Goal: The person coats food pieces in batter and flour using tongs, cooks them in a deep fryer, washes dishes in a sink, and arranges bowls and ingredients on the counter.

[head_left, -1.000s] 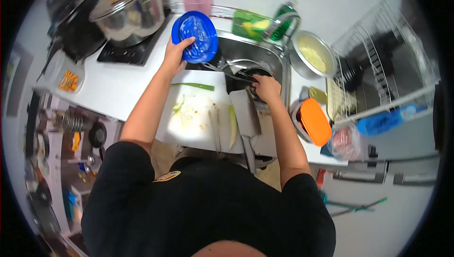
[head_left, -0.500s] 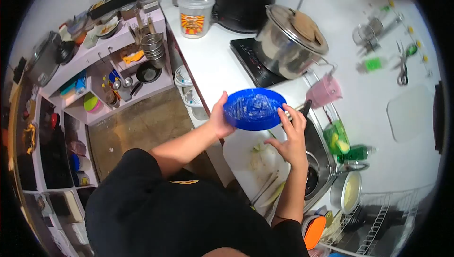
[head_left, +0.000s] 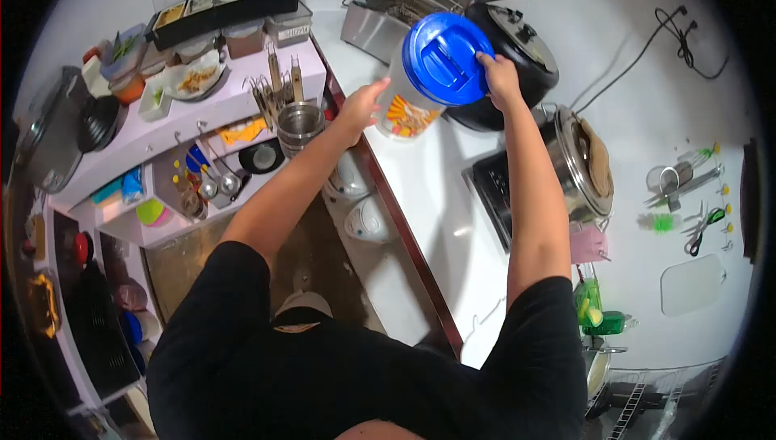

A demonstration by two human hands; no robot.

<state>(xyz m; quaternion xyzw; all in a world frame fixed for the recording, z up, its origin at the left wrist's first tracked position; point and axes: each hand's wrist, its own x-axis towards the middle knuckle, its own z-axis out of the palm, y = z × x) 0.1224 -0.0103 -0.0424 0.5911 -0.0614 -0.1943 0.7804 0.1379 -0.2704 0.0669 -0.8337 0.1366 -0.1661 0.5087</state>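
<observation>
A blue round lid (head_left: 444, 56) with a moulded handle sits tilted over the top of a translucent plastic bucket (head_left: 396, 88). The bucket bears an orange and yellow label and stands on the white counter. My right hand (head_left: 501, 82) grips the lid's right edge, thumb on top and the other fingers mostly hidden. At the bucket's left side, my left hand (head_left: 362, 110) curls against the wall. Whether the lid is fully seated on the rim cannot be made out.
Behind the bucket are a steel fryer (head_left: 376, 23) and a black cooker (head_left: 517, 56). A lidded steel pot (head_left: 578, 165) stands on a black induction hob (head_left: 489, 197) to the right. Left is a pink shelf (head_left: 234, 92) with food containers and utensils.
The blue lid has gone from above the sink area, underside showing, to the top of the bucket, turned over. Both hands and my view have moved toward the counter's far end.
</observation>
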